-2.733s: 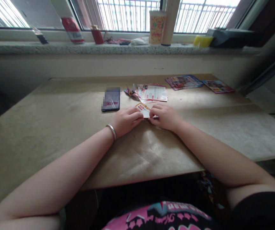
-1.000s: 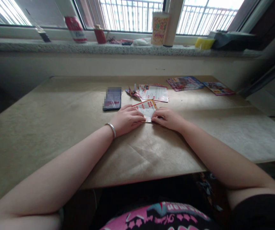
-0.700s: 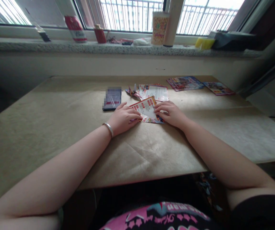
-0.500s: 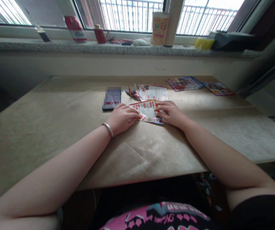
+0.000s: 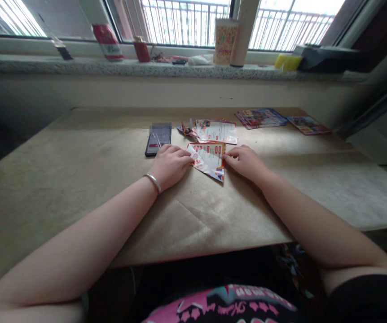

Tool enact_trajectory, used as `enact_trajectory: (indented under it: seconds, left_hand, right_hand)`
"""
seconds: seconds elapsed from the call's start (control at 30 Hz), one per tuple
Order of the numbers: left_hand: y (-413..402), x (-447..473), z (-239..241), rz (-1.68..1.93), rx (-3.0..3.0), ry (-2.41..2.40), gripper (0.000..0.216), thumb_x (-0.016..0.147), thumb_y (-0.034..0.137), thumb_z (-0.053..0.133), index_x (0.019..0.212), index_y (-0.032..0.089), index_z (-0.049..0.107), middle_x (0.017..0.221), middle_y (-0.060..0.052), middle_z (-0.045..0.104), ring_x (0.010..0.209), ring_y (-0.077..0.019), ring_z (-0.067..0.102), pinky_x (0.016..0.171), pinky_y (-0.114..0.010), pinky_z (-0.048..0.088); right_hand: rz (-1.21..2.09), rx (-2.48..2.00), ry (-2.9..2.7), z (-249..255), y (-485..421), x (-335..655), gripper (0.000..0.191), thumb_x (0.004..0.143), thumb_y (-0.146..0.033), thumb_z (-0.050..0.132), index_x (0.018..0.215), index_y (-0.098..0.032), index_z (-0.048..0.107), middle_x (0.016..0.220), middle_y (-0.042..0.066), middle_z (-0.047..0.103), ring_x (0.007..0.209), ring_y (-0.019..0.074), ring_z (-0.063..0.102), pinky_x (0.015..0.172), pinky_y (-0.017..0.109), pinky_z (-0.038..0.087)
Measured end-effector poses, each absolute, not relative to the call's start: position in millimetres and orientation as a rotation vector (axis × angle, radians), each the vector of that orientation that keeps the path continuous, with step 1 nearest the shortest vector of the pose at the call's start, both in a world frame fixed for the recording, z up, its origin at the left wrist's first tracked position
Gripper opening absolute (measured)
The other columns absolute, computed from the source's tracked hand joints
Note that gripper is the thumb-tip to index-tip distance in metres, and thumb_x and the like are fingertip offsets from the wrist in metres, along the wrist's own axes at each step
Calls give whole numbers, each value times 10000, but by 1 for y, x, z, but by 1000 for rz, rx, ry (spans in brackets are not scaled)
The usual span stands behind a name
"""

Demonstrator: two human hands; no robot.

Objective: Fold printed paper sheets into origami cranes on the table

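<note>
A printed paper sheet (image 5: 210, 154), white with red labels, lies on the table with its lower left side folded over in a slanting flap. My left hand (image 5: 171, 163), a silver bangle at its wrist, grips the sheet's left edge with its fingertips. At the right edge, the thumb and fingers of my right hand (image 5: 244, 160) pinch the paper. Just behind it lie more printed sheets (image 5: 218, 131) and a small folded paper piece (image 5: 187, 130). A phone (image 5: 160, 139) with a lit screen rests beside my left hand, its top blurred out.
Colourful printed sheets (image 5: 261, 118) form a stack at the back right of the table (image 5: 79, 179), with another pile (image 5: 308, 124) beside it. On the windowsill stand a red can (image 5: 107, 42), a patterned cup (image 5: 225, 42) and a yellow object (image 5: 288, 62).
The sheet has turned clockwise, its lower corner now pointing towards me. My right hand has shifted slightly right, from lying over the paper to pinching its edge.
</note>
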State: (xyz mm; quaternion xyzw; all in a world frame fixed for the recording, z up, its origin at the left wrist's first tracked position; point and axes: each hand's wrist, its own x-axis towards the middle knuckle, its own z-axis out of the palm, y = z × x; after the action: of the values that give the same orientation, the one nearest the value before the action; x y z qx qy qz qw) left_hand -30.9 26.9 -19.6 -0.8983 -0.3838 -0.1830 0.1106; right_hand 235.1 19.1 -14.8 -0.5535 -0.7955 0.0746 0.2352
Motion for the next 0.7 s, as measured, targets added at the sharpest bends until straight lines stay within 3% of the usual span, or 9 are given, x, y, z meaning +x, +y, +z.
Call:
enact_trajectory:
  seconds: [0.23, 0.47, 0.6, 0.7]
  left_hand:
    - [19, -26, -16, -486, -2566, -1207, 366, 931, 414, 447, 1092, 195, 692, 1159, -93, 673, 1099, -302, 543, 936, -486, 367]
    - [13, -14, -15, -398, -2865, -789, 383, 956, 431, 426, 1202, 217, 625, 1189, -79, 640, 1086, -245, 570, 966, -417, 431]
    - [16, -17, -15, -450, -2955, -729, 365, 963, 406, 414, 1150, 199, 650, 1177, -81, 646, 1077, -236, 584, 959, -408, 459]
    - [20, -23, -14, -487, -3068, -671, 337, 974, 339, 385, 1051, 194, 679, 1135, -66, 668, 1093, -212, 589, 969, -378, 469]
  right_hand:
    - [159, -1433, -2379, -11, 12, 228, 278, 893, -307, 510, 887, -202, 767, 932, 66, 743, 907, 217, 622, 849, 351, 454]
    - [93, -1353, -2391, -11, 10, 227, 239, 877, -293, 541, 919, -203, 759, 928, 72, 733, 895, 224, 610, 862, 376, 464]
    - [34, -1243, -2311, -13, 12, 231, 304, 843, -192, 546, 1099, -219, 708, 1053, 77, 690, 995, 225, 581, 924, 383, 461]
    - [-25, -1193, -2288, -15, 15, 237, 365, 803, -133, 551, 1121, -232, 699, 1034, 84, 651, 998, 227, 566, 914, 390, 472]
